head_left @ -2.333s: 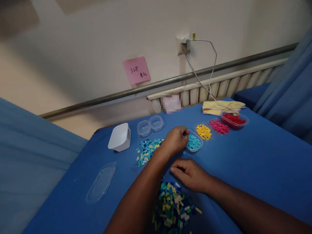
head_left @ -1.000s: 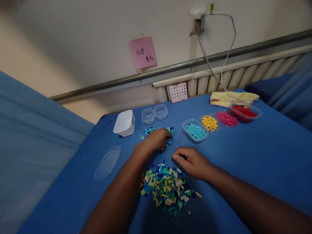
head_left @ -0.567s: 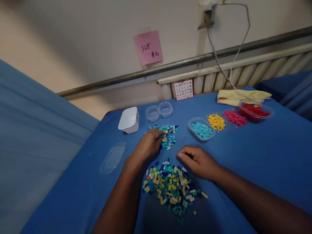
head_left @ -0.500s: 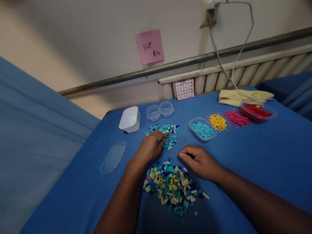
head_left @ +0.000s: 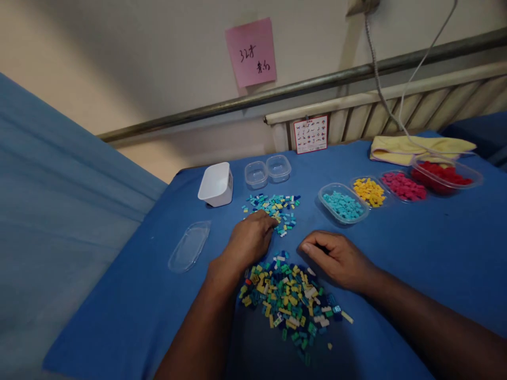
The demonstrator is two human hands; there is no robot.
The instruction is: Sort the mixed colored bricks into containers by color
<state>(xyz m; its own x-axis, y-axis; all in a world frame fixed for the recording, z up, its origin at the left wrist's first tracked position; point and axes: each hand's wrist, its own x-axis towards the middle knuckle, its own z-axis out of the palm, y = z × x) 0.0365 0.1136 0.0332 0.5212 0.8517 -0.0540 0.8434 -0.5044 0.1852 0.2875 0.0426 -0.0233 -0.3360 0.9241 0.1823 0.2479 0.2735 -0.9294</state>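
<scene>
My left hand point(head_left: 251, 235) reaches over the near left part of a small spread of blue, yellow and white bricks point(head_left: 271, 203). Its fingers are bent together, and their tips are too hidden to show what they hold. My right hand point(head_left: 336, 258) rests on the blue cloth with its fingers curled in; whatever may be inside the curl cannot be made out. Nearer me, between my forearms, lies a larger heap of yellow, green, blue and white bricks point(head_left: 289, 295), with one small red piece at its left side.
Behind stand a white box point(head_left: 217, 184) and two clear tubs point(head_left: 256, 176). A clear lid point(head_left: 190, 247) lies left. Rightward are tubs of turquoise point(head_left: 344, 206), yellow point(head_left: 369, 192), pink point(head_left: 404, 187) and red pieces point(head_left: 443, 175), plus a yellow cloth point(head_left: 404, 149).
The camera view has shifted, so the table's contents sit further right and slightly higher. A small yellowish piece seen at my left fingertips before is no longer distinct there. My right hand stays curled.
</scene>
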